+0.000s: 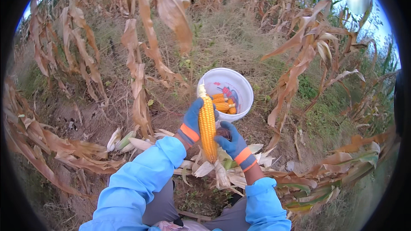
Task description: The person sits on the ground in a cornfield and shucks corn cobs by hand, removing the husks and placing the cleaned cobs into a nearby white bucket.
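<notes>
A bare yellow corn cob (207,126) stands nearly upright in front of me, its pale stalk end pointing up. My left hand (194,117), in a blue glove with an orange band, is closed around its upper part. Beside the cob's lower half is my right hand (234,142), gloved the same way. Its fingers curl around a brown tuft of corn silk (223,134), with the thumb side close to the kernels. Pale peeled husks (220,173) lie below both hands. Just beyond them, a white bucket (247,86) holds several orange-yellow cobs (231,106).
Dry brown corn stalks (138,81) rise at the left, and more corn plants (295,75) stand at the right. Husks with some green (124,140) lie left of my arm. Fallen leaves (317,179) cover the ground at right. Dry grass (222,38) spreads behind the bucket.
</notes>
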Demonstrator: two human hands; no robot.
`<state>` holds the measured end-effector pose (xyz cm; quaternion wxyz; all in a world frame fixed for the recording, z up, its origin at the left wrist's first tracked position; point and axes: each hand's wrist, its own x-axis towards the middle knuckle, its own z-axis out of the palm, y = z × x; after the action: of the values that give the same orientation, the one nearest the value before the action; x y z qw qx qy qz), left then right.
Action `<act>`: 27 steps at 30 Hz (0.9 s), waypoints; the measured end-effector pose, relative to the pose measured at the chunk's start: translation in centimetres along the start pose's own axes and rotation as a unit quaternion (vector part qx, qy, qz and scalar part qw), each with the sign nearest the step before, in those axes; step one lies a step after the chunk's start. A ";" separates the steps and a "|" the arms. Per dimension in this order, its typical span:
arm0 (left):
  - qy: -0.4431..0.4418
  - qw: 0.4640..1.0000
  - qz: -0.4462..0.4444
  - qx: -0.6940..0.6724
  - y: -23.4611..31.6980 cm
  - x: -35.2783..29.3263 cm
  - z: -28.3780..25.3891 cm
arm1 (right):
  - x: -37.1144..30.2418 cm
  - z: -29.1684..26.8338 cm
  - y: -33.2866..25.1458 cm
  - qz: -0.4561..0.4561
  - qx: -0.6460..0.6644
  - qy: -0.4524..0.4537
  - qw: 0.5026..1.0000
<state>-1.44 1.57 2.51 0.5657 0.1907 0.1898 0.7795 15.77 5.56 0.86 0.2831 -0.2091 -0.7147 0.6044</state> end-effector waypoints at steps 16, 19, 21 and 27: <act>0.008 0.996 0.074 -0.040 3.4 1.8 -2.2 | -0.5 3.0 -2.6 0.295 0.106 -0.168 0.935; 0.007 0.994 0.108 -0.017 4.5 2.7 -2.9 | -0.9 2.5 -0.2 0.220 -0.025 -0.140 0.965; 0.014 0.993 0.120 -0.007 5.1 2.9 -3.4 | -0.9 1.3 0.9 0.181 -0.138 -0.157 0.961; 0.062 0.988 0.111 0.089 6.1 2.4 -3.5 | -0.8 -3.9 1.8 0.154 -0.393 -0.093 0.902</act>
<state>-8.81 1.87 2.86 0.4435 0.2120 0.2708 0.8276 18.86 8.31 -0.64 0.0134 -0.3533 -0.8762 0.3275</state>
